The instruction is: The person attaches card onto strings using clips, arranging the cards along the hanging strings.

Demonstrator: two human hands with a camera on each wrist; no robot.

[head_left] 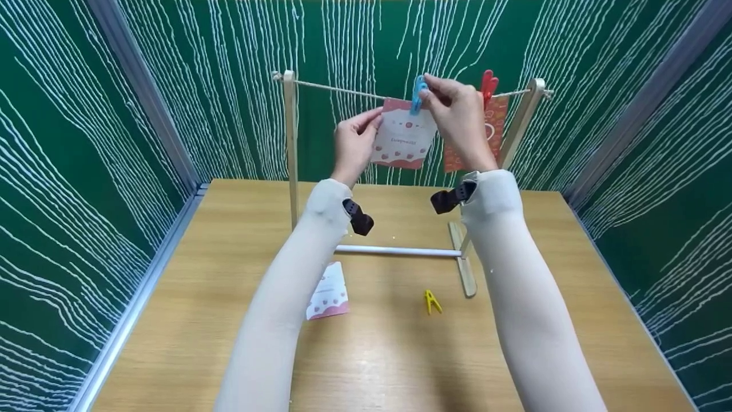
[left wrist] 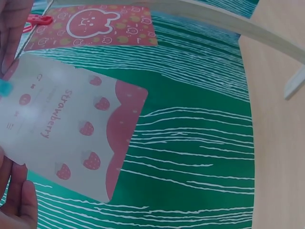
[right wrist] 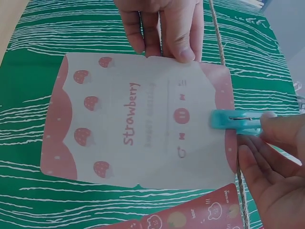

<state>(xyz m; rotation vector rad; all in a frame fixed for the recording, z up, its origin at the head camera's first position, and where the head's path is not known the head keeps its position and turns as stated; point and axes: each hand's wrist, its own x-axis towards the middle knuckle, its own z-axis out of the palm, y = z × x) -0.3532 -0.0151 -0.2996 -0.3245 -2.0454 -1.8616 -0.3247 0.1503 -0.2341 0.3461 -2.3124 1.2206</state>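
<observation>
A white and pink strawberry card [head_left: 403,137] hangs at the rope [right wrist: 217,28], its upper edge between the tips of a blue clothespin [right wrist: 233,120]. My right hand [head_left: 460,114] pinches the clothespin's handle end, thumb and fingers on either side of it. With thumb and fingers, my left hand [head_left: 355,143] pinches the card's left edge near the upper corner. Beyond my right hand, a red card [head_left: 496,120] with a bear face [left wrist: 90,24] hangs from the same rope under a red clothespin [head_left: 488,88].
The rope runs between two wooden posts [head_left: 290,143], joined low down by a white rod [head_left: 400,250]. On the wooden table [head_left: 229,274] lie another strawberry card [head_left: 331,294], partly behind my left forearm, and a yellow clothespin [head_left: 432,302]. Green walls [head_left: 240,114] with white lines surround the table.
</observation>
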